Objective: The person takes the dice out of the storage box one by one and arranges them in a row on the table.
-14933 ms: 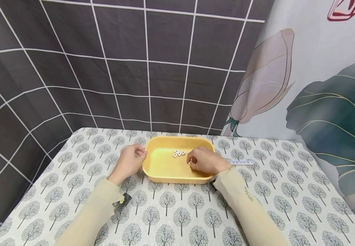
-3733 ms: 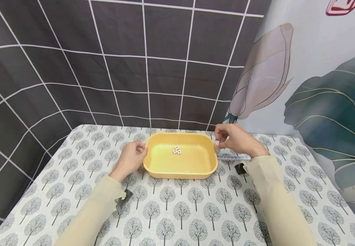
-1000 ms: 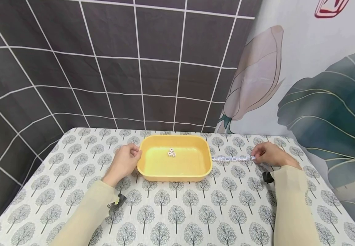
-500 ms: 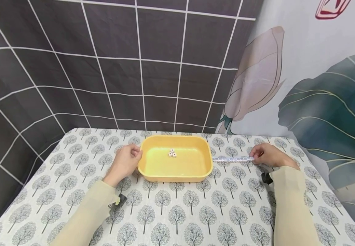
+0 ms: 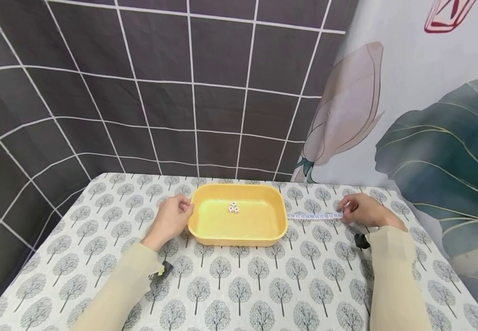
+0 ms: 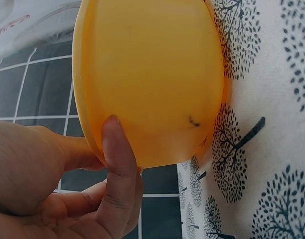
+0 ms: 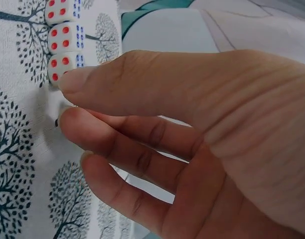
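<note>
My left hand (image 5: pixel 171 218) pinches the left rim of a yellow plastic tub (image 5: pixel 239 242); in the left wrist view, a finger lies along the tub's outer wall (image 6: pixel 152 64). Three white dice (image 5: pixel 233 208) sit close together on the tub floor. From the tub's right side runs a straight row of dice (image 5: pixel 313 216) with blue-dotted tops. My right hand (image 5: pixel 363 210) is at the row's right end. Its thumb overlaps the end die (image 7: pixel 58 62) in the right wrist view, whose facing side shows red dots. A gap parts thumb from fingers, with nothing between them.
A white cloth with dark tree prints (image 5: pixel 239 285) covers the table. Behind it hangs a dark curtain with a white grid (image 5: pixel 218 105), and a flower-printed curtain (image 5: pixel 346 105) hangs at the right back.
Earlier my right hand was inside the tub, among more dice, then carried one die over the right rim. That die is now at the row's end, and the fingers have parted from it.
</note>
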The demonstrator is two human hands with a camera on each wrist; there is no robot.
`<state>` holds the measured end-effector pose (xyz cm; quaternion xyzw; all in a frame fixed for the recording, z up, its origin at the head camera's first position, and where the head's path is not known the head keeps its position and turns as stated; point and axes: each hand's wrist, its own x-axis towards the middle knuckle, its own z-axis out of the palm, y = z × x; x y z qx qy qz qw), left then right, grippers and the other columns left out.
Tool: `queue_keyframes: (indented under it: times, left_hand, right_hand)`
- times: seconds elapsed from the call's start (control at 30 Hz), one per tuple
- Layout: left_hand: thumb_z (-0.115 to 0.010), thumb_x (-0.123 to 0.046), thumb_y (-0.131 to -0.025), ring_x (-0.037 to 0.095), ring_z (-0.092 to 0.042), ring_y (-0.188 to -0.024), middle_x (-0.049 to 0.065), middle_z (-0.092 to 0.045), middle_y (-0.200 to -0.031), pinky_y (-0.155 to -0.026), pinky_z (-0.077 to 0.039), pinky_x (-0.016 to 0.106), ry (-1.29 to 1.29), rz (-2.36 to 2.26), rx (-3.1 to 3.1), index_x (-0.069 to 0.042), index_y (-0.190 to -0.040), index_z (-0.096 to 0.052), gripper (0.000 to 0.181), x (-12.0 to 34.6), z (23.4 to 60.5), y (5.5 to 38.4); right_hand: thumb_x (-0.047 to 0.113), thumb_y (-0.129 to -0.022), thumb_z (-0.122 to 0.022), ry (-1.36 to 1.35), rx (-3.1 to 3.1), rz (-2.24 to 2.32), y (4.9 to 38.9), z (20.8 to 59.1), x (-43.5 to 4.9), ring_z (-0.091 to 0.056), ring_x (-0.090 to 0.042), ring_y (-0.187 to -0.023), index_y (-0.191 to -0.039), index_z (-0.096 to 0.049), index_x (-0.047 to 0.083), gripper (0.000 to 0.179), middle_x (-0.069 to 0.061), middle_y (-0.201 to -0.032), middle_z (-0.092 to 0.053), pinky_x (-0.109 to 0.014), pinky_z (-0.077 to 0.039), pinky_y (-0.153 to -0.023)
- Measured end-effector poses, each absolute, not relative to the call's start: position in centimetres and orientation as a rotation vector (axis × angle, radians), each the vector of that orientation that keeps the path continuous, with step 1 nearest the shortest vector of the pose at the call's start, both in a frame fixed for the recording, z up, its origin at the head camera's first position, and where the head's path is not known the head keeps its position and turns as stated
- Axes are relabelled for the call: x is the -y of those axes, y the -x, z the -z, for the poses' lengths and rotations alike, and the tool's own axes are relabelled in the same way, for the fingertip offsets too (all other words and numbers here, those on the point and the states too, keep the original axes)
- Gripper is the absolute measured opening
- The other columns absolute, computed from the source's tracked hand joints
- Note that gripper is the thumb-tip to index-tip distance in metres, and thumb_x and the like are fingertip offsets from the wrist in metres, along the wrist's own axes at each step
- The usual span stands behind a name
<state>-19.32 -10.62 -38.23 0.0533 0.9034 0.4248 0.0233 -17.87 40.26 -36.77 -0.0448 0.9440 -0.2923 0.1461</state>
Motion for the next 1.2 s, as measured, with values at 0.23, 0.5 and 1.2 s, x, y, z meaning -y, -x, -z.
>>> queue_keyframes:
  times: [0.23, 0.5, 1.2]
  left_hand:
    - [-0.059, -0.010, -0.100, 0.012, -0.061, -0.060, 0.016, -0.069, -0.095, -0.053, -0.057, 0.025, -0.142, -1.316, -2.783, 0.005, -0.112, -0.064, 0.020, 10.7, 38.1, 19.3]
    - [-0.059, -0.012, -0.100, 0.013, -0.062, -0.059, 0.017, -0.069, -0.096, -0.052, -0.057, 0.025, -0.140, -1.316, -2.780, 0.006, -0.114, -0.064, 0.023, 10.7, 37.8, 19.4]
    - [-0.059, -0.013, -0.101, 0.015, -0.064, -0.059, 0.018, -0.069, -0.097, -0.053, -0.058, 0.026, -0.135, -1.332, -2.754, 0.006, -0.116, -0.063, 0.025, 10.6, 37.9, 19.5]
  right_hand:
    - [0.000, -0.091, -0.067, 0.193, -2.767, 0.787, 18.5, 36.0, -38.9, -0.060, -0.019, -0.077, -0.115, -0.064, -0.003, 0.024, -0.009, -0.089, -0.067, -0.025, -0.046, -0.061]
    - [0.000, -0.093, -0.058, 0.299, -2.831, 0.745, 19.8, 34.7, -35.9, -0.059, -0.018, -0.075, -0.113, -0.067, 0.000, 0.022, -0.012, -0.088, -0.070, -0.025, -0.047, -0.060]
    - [0.007, -0.097, -0.063, 0.665, -2.823, 0.616, 23.0, 30.0, -26.8, -0.056, -0.014, -0.071, -0.096, -0.070, 0.014, 0.009, -0.001, -0.079, -0.064, -0.026, -0.050, -0.065]
